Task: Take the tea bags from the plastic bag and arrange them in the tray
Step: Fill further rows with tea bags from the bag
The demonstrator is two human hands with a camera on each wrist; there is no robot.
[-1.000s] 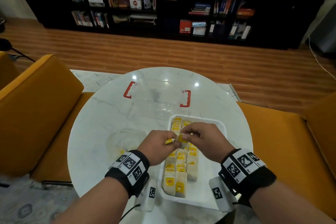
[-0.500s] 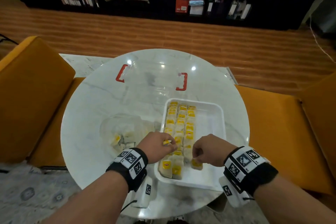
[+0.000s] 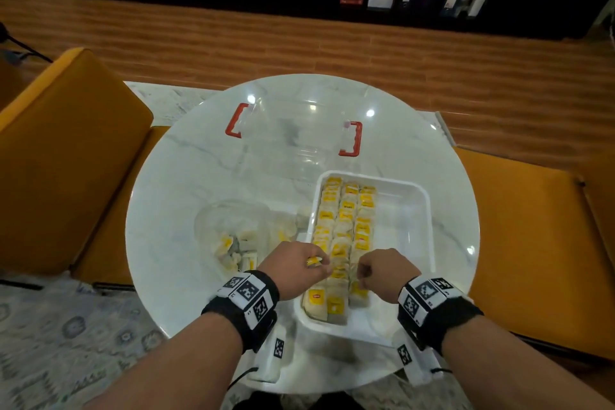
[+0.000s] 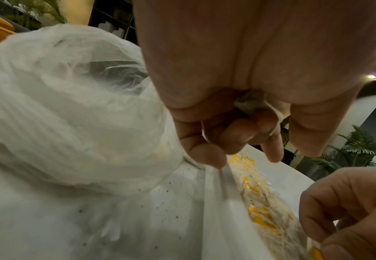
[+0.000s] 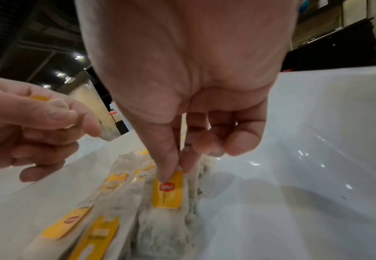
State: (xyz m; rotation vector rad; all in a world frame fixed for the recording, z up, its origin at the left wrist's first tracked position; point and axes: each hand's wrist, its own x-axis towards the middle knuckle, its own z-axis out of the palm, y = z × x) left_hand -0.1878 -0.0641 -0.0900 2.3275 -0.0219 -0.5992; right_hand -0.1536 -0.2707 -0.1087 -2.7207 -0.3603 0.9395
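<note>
A white tray (image 3: 412,210) on the round marble table holds three rows of tea bags (image 3: 344,226) with yellow tags. My right hand (image 3: 364,273) is low over the near end of the right row, thumb and forefinger pinching the yellow tag of a tea bag (image 5: 168,191) that lies in the tray. My left hand (image 3: 316,265) hovers at the tray's left rim, fingers curled round another tea bag (image 5: 55,103) with a yellow tag. The clear plastic bag (image 3: 233,230) lies left of the tray with several tea bags inside.
A clear box lid with red handles (image 3: 349,140) lies on the table behind the tray. Orange seats (image 3: 66,156) flank the table on both sides. The tray's right half (image 3: 402,236) has bare floor. A dark bookshelf stands beyond the wood floor.
Both hands came down and apart from a joined position above the tray. The right hand lowered a tea bag onto the near end of the right row; the left keeps its tea bag.
</note>
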